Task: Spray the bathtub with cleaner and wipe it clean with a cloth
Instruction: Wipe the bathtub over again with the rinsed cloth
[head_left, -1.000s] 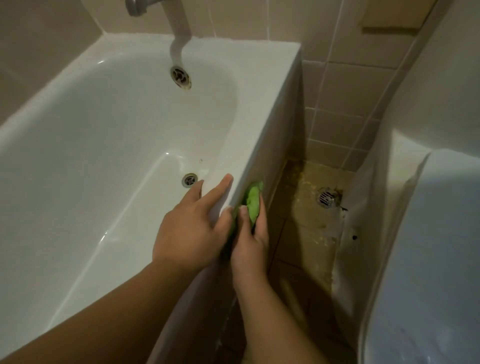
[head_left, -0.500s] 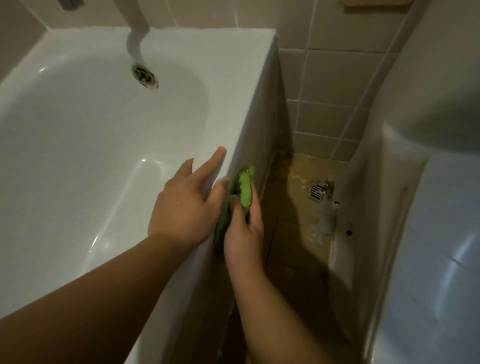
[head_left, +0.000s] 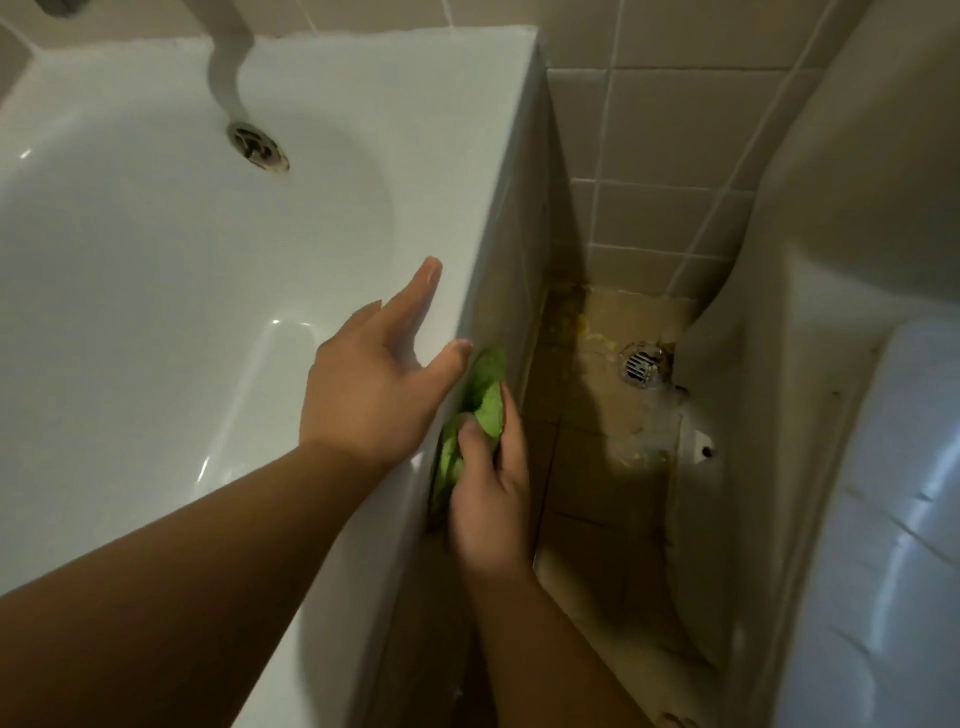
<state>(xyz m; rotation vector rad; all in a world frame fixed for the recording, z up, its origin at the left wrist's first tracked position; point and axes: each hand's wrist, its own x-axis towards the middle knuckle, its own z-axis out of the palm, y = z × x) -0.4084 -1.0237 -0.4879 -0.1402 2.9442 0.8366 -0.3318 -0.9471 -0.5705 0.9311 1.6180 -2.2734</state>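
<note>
**Green cloth against the tub's outer side**

My right hand (head_left: 491, 488) is bunched around the green cloth (head_left: 480, 410), thumb and fingers curled into it, and it presses the cloth flat against the outer side panel of the bathtub (head_left: 467, 156), just under the rim. The cloth pokes out above my fingers and hangs a little below my thumb, squeezed between my palm and the panel.

My left hand (head_left: 374, 384) rests on the rim right beside it, on the other side of the edge. Its fingers are straight and spread, holding nothing, the index finger reaching forward along the rim and the thumb hooked near the outer edge, almost touching the top of the cloth.

Past my left fingertips, well away at the far end of the tub, sits the round overflow fitting (head_left: 258, 145). To the right of my right hand and lower down, the stained floor runs to a small floor drain (head_left: 643, 366) near the tiled wall (head_left: 670, 130). Further right, beyond that strip of floor, stands a large white fixture (head_left: 852, 415); I cannot tell what it is.
</note>
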